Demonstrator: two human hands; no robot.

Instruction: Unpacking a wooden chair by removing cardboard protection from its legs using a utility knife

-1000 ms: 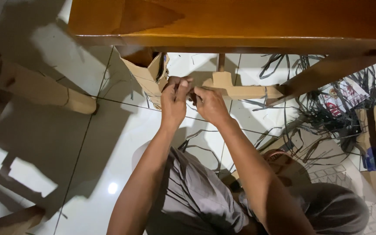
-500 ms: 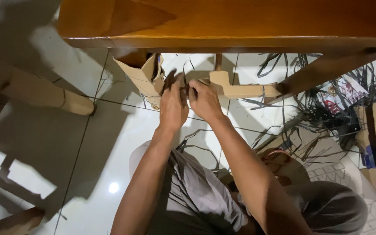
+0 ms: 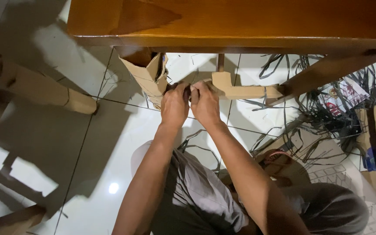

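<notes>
Both hands meet under the wooden table's edge (image 3: 240, 39). The left hand (image 3: 175, 106) pinches the cardboard wrapping (image 3: 149, 78) on the table leg; the right hand (image 3: 205, 104) grips the cardboard piece (image 3: 240, 89) beside it. Black strips (image 3: 327, 109) litter the white tiled floor (image 3: 109, 143).

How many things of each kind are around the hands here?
Hands: 2, left hand and right hand, together on the cardboard.
Cardboard-wrapped table legs: 2, near leg, far leg.
Cardboard-wrapped rail: 1.
Wooden table: 1.
Heap of black straps: 1.
Total: 7.
</notes>
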